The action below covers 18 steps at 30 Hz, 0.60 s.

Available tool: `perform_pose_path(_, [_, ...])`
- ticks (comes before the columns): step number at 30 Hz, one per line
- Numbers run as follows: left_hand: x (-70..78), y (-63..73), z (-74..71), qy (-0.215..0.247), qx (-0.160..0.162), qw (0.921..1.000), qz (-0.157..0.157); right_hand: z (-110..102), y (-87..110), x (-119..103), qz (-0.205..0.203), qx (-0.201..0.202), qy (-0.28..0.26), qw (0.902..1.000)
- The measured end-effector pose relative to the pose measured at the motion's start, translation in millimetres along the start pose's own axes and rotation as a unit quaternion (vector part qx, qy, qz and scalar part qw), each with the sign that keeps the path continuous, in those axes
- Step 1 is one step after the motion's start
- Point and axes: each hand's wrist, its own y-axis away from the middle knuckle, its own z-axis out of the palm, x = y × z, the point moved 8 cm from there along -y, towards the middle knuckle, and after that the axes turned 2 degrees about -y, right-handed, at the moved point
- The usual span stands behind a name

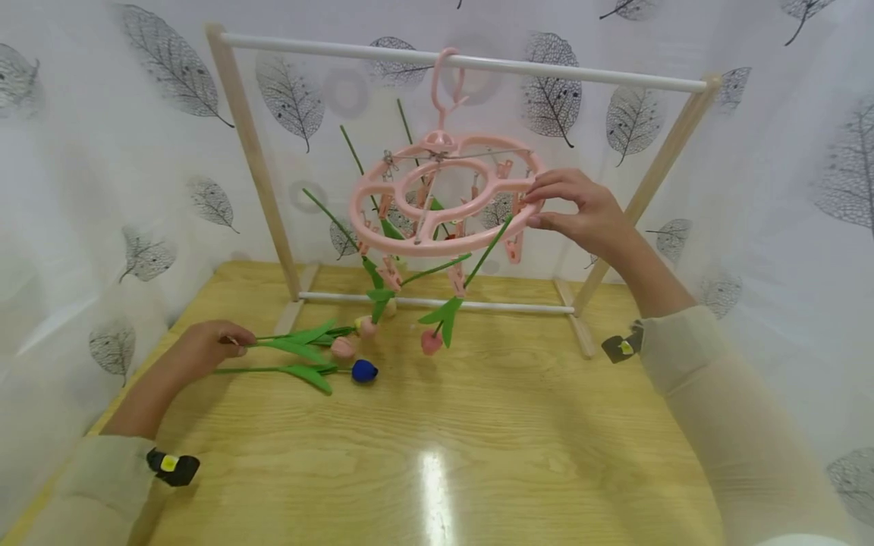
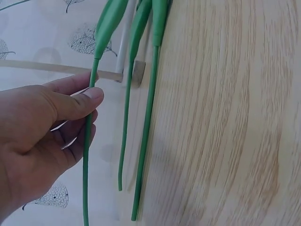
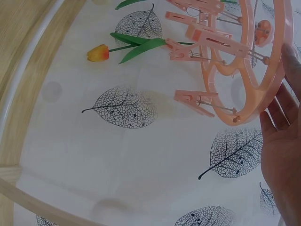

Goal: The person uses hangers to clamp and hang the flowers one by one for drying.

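Note:
My left hand is low at the left, pinching the green stem of an artificial tulip between thumb and fingers. Two more stems lie beside it in the left wrist view; one tulip on the table has a blue head. Pale pink heads are close by, but which belongs to the held stem I cannot tell. At the right, my right hand grips the rim of a pink clip hanger. Tulips hang head-down from its clips, including a pink one and a yellow-orange one.
The hanger hooks over the white top rod of a wooden-legged rack. A lower white rod joins the legs above the wood-grain table. Behind is a white curtain with leaf prints.

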Motion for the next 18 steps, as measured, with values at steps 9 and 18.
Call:
perform_pose_path(9, [-6.2, 16.1, -11.0, -0.012, 0.017, 0.9998, -0.002, 3.4, -1.8, 0.9, 0.011, -0.012, 0.015, 0.9998])
perform_pose_path(18, [34.9, 28.6, -4.0, 0.064, 0.012, 0.9977, 0.019, 1.3, 1.9, -0.5, 0.012, -0.003, 0.007, 0.9999])
